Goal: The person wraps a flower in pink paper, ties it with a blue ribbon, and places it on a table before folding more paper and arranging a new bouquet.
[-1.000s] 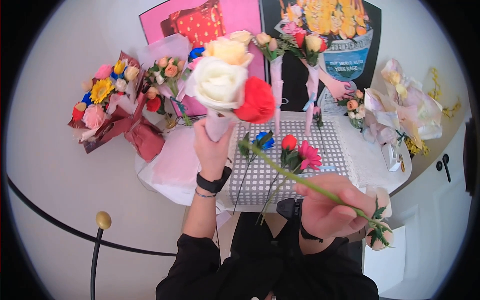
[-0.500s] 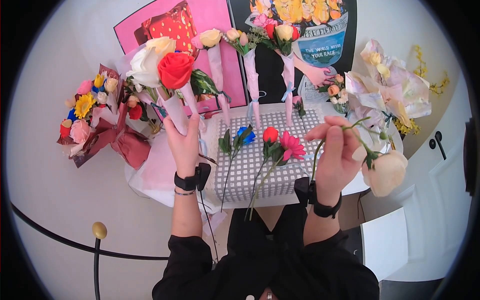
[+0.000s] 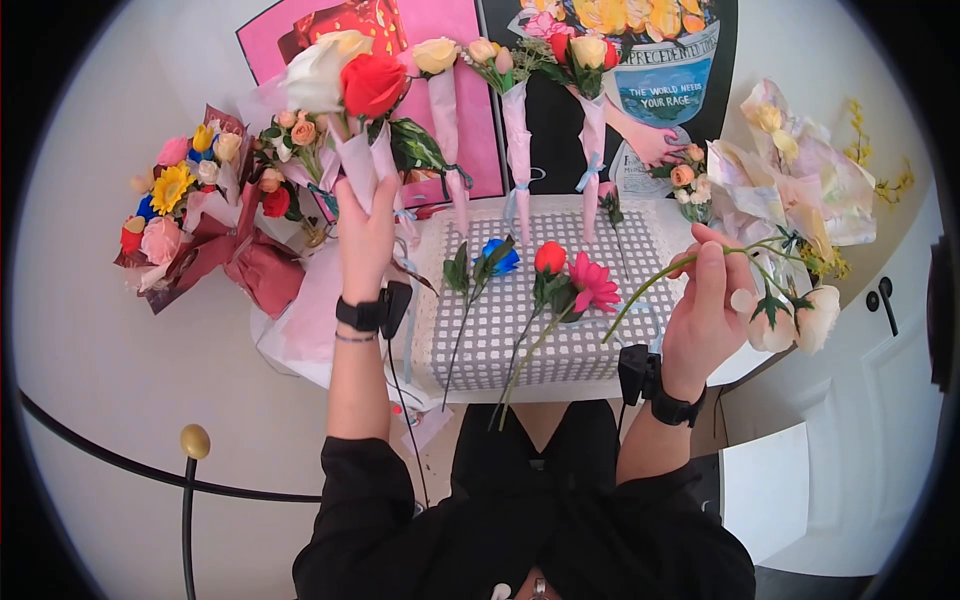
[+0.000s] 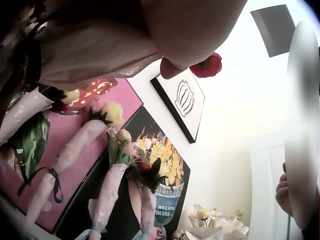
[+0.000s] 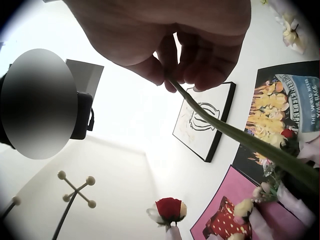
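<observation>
In the head view the left hand grips the pink paper wrap of a small bunch with a white rose, a cream rose and a red rose. On the other side, the right hand pinches a green stem between thumb and fingers. Pale blossoms on that stem hang to the right of the hand. The right wrist view shows the stem running from the fingertips toward the lower right.
On the checked cloth lie a blue rose, a red flower and a magenta daisy. Several wrapped flowers stand behind, before two posters. A dark red bouquet is at left, a pale wrapped bouquet at right.
The left hand has moved the bunch left and away from the camera. The right hand has moved right and up, and its stem has swung, with the blossoms now farther right.
</observation>
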Tool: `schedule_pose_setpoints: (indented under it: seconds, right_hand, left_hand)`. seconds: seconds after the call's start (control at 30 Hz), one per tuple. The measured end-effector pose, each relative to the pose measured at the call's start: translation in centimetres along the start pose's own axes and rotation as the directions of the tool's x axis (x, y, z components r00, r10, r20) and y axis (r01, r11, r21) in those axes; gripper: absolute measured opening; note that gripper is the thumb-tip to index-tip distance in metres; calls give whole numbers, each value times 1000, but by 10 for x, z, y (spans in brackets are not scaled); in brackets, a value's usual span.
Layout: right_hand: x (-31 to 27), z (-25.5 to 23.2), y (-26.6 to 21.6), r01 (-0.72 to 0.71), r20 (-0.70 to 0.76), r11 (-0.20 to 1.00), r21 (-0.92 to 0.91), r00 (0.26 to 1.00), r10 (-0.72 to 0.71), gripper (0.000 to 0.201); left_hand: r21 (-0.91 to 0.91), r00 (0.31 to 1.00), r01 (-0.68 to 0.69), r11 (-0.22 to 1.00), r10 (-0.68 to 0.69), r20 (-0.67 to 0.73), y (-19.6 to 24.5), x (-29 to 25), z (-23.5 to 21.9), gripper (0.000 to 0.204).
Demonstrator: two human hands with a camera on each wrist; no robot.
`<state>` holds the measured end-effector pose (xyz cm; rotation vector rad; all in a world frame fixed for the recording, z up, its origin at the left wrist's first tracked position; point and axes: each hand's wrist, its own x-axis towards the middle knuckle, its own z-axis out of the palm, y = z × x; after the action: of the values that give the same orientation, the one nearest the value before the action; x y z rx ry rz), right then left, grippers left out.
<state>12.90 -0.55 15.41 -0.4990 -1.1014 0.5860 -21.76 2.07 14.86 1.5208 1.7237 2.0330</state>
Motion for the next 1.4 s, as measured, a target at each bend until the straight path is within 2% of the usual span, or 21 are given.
schedule_pose_setpoints:
  seconds: [0.13, 0.2, 0.27, 0.33, 0.4, 0.43, 0.53, 0.57, 0.63, 0.67, 0.73, 0.77, 0.8, 0.87, 1.0, 1.07, 1.13, 1.27, 1.33, 1.37, 1.4]
  right_hand:
    - [-3, 1, 2, -1, 12, 1000, 4, 1000, 1, 19]
    - [-3, 3, -2, -18, 14, 1000, -3, 1000, 18, 16]
    - [-3, 0, 0, -23, 12, 1000, 7, 1000, 23, 15]
    - [-4, -2, -1, -29, 15, 1000, 13, 999, 29, 15]
    - [-4, -4, -3, -66, 32, 997, 34, 997, 65, 15]
    - [-4, -3, -4, -65, 32, 997, 35, 997, 64, 15]
    - [-7, -1, -3, -79, 78, 996, 39, 994, 76, 15]
    - [-8, -2, -1, -69, 96, 998, 10, 993, 67, 16]
    - [-10, -1, 0, -61, 121, 998, -15, 991, 62, 18]
    - [-12, 0, 0, -102, 122, 994, -34, 987, 105, 18]
    - [-15, 2, 0, -142, 125, 989, -49, 981, 147, 20]
    - [-16, 2, 1, -139, 121, 989, -50, 982, 144, 19]
    - [-17, 2, 1, -135, 117, 989, -52, 983, 141, 19]
    - [-19, 1, 0, -129, 113, 989, -68, 984, 136, 19]
    - [-20, -2, -6, -145, 86, 982, -120, 984, 156, 19]
    - [-20, -3, -9, -135, 78, 981, -136, 986, 147, 19]
    - [-19, -9, -6, -133, 91, 978, -161, 985, 149, 18]
    - [-21, -8, -5, -163, 60, 966, -201, 982, 178, 18]
    - [-21, -8, -4, -183, 51, 961, -207, 979, 198, 18]
    - [-21, -9, -3, -196, 66, 956, -219, 974, 215, 18]
    - [-21, -10, -1, -209, 80, 951, -230, 969, 232, 18]
  left_hand:
    - [141, 997, -54, 989, 61, -47, -14, 30, 14, 44]
    - [168, 998, -32, 985, 39, -39, -23, 41, 20, 47]
    - [150, 999, 41, 988, -38, -25, -33, 48, 28, 47]
    - [161, 999, 30, 986, -25, -34, -37, 47, 34, 45]
    - [89, 998, -56, 994, 58, -13, -32, 38, 38, 43]
    - [-17, 999, -51, 999, 51, 1, -28, 37, 40, 39]
    - [-36, 999, 32, 999, -31, 30, -16, 24, 40, 31]
    - [-34, 999, 36, 999, -35, 26, -21, 26, 40, 31]
    - [-83, 998, -46, 996, 42, -50, -35, 37, 41, 39]
    - [-80, 998, -45, 996, 41, -56, -40, 42, 42, 39]
    - [-132, 998, -70, 989, 69, -11, -49, 55, 43, 40]
    - [-131, 999, -18, 991, 22, 26, -59, 63, 45, 40]
    - [-129, 999, -21, 991, 24, 22, -69, 72, 47, 40]
    - [-58, 996, -56, 997, 60, 68, -83, 86, 52, 42]
    - [-87, 993, 33, 996, -23, 117, -98, 102, 62, 46]
    - [-147, 994, 59, 987, -44, 102, -116, 113, 70, 47]
    - [-133, 995, 96, 986, -94, 26, -122, 119, 76, 51]
    - [-119, 988, 148, 982, -151, -21, -136, 126, 80, 55]
    - [115, 987, 32, 993, -13, -158, -151, 129, 83, 54]
    - [213, 972, -35, 976, 82, -219, -133, 114, 84, 60]
    - [209, 974, -35, 977, 80, -212, -119, 102, 82, 60]
